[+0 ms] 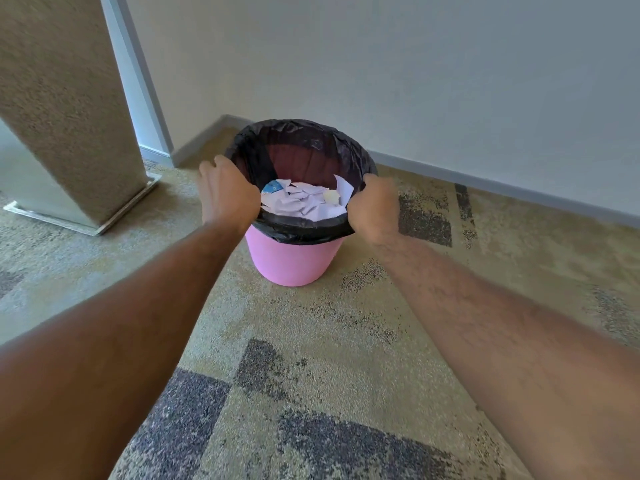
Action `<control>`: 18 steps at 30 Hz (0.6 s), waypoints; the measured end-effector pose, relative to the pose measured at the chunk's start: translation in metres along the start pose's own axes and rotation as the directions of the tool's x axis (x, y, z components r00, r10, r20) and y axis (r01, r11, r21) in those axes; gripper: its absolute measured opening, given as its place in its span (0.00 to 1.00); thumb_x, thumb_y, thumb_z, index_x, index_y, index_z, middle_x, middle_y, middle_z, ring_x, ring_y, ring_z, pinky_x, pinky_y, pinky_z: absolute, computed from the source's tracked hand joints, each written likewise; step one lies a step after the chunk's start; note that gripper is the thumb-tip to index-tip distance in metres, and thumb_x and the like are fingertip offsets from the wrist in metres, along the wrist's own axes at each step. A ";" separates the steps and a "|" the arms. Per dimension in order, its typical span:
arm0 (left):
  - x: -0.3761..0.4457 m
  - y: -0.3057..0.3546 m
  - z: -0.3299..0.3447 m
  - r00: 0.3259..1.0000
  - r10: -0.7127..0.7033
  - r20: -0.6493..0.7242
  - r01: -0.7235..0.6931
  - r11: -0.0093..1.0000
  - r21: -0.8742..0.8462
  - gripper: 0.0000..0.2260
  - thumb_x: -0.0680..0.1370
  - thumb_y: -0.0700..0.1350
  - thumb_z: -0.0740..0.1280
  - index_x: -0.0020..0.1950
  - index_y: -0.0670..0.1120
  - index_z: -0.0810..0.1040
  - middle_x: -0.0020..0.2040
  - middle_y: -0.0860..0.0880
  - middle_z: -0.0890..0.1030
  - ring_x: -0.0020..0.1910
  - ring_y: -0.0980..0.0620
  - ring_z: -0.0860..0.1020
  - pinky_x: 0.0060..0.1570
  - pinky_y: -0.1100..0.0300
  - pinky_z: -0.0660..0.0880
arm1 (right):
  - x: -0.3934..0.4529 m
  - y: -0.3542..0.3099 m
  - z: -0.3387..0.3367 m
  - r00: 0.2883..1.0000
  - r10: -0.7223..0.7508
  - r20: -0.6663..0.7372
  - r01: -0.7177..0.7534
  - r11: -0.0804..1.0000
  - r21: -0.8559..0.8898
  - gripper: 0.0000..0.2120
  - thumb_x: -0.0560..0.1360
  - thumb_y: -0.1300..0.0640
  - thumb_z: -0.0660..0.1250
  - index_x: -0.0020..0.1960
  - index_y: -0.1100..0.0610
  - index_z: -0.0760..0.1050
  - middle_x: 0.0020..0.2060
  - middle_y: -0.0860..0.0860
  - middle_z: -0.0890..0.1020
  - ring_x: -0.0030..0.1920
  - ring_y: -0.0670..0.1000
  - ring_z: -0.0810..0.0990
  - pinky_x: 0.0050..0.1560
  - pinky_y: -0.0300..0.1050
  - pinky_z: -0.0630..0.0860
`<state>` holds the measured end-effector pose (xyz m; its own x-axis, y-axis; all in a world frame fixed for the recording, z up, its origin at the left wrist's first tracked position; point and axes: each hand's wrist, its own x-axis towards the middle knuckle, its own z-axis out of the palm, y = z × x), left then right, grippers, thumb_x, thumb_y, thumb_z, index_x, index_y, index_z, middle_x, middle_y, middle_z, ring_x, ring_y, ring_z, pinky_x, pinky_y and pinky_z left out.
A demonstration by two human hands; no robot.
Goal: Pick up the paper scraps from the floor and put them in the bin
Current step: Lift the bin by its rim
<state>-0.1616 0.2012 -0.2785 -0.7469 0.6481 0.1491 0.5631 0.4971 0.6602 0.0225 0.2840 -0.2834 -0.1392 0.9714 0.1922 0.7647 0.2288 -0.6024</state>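
Observation:
A pink bin (294, 261) with a black liner stands on the carpet near the wall. Several white paper scraps (308, 204) lie inside it, along with a bluish piece at the left. My left hand (227, 194) grips the bin's rim on its left side. My right hand (375, 211) grips the rim on the right side, fingers curled over the black liner. Both arms reach forward from the bottom of the view. No scraps show on the carpet around the bin.
A beige textured column (65, 109) on a metal base stands at the left. A pale wall (415, 71) with a grey skirting board runs behind the bin. Patterned beige and grey carpet (311, 375) covers the floor.

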 end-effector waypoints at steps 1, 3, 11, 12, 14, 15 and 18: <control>-0.008 0.001 -0.004 1.000 -0.002 0.008 0.002 1.000 -0.010 0.15 0.74 0.31 0.58 0.61 0.35 0.70 0.62 0.35 0.71 0.62 0.37 0.69 0.63 0.46 0.69 | -0.009 0.000 -0.003 1.000 -0.016 -0.020 0.016 1.000 -0.006 0.10 0.74 0.69 0.60 0.39 0.59 0.63 0.48 0.57 0.70 0.37 0.54 0.65 0.38 0.43 0.62; -0.023 0.003 -0.014 0.999 -0.025 0.040 0.027 0.999 -0.032 0.15 0.74 0.31 0.59 0.62 0.35 0.70 0.63 0.35 0.69 0.63 0.36 0.68 0.64 0.47 0.68 | -0.027 0.001 -0.010 0.997 -0.047 -0.066 0.046 0.999 -0.010 0.07 0.74 0.71 0.60 0.43 0.60 0.69 0.57 0.60 0.73 0.40 0.54 0.69 0.42 0.44 0.65; -0.089 0.019 -0.090 0.965 -0.188 0.181 0.209 0.973 -0.103 0.12 0.74 0.33 0.58 0.57 0.37 0.71 0.60 0.39 0.69 0.57 0.39 0.71 0.53 0.50 0.69 | -0.112 -0.009 -0.081 0.999 -0.027 0.021 0.028 0.998 -0.062 0.14 0.72 0.74 0.56 0.50 0.64 0.77 0.44 0.55 0.70 0.35 0.52 0.66 0.31 0.41 0.58; -0.096 0.025 -0.103 0.961 -0.197 0.192 0.218 0.972 -0.092 0.11 0.74 0.33 0.58 0.56 0.37 0.71 0.59 0.40 0.69 0.55 0.40 0.71 0.53 0.49 0.69 | -0.120 -0.015 -0.095 0.999 0.001 0.050 0.002 0.998 -0.059 0.15 0.72 0.74 0.57 0.53 0.64 0.78 0.44 0.56 0.71 0.37 0.54 0.69 0.34 0.41 0.62; -0.108 0.037 -0.128 0.948 -0.223 0.227 0.244 0.967 -0.068 0.07 0.76 0.35 0.58 0.54 0.39 0.70 0.57 0.42 0.69 0.52 0.44 0.69 0.50 0.51 0.67 | -0.135 -0.027 -0.127 0.995 0.038 0.093 -0.033 0.998 -0.056 0.19 0.73 0.74 0.58 0.60 0.65 0.78 0.49 0.60 0.75 0.44 0.58 0.75 0.42 0.44 0.68; -0.113 0.043 -0.139 0.939 -0.239 0.247 0.260 0.964 -0.057 0.05 0.77 0.36 0.58 0.52 0.40 0.70 0.54 0.43 0.70 0.50 0.45 0.69 0.48 0.52 0.66 | -0.141 -0.035 -0.146 0.992 0.051 0.112 -0.046 0.998 -0.053 0.20 0.74 0.74 0.59 0.62 0.65 0.77 0.51 0.61 0.76 0.45 0.57 0.75 0.44 0.44 0.69; -0.125 0.058 -0.174 0.912 -0.283 0.299 0.303 0.953 -0.022 0.06 0.77 0.42 0.59 0.45 0.40 0.73 0.44 0.43 0.76 0.45 0.40 0.76 0.38 0.54 0.67 | -0.155 -0.053 -0.199 0.984 0.073 0.160 -0.067 0.997 -0.041 0.19 0.75 0.72 0.60 0.64 0.63 0.76 0.57 0.60 0.76 0.46 0.55 0.76 0.45 0.46 0.74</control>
<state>-0.0969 0.0482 -0.1304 -0.7344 0.6225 -0.2705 0.3027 0.6571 0.6903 0.1284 0.1088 -0.1270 -0.1819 0.9831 0.0212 0.7973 0.1601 -0.5819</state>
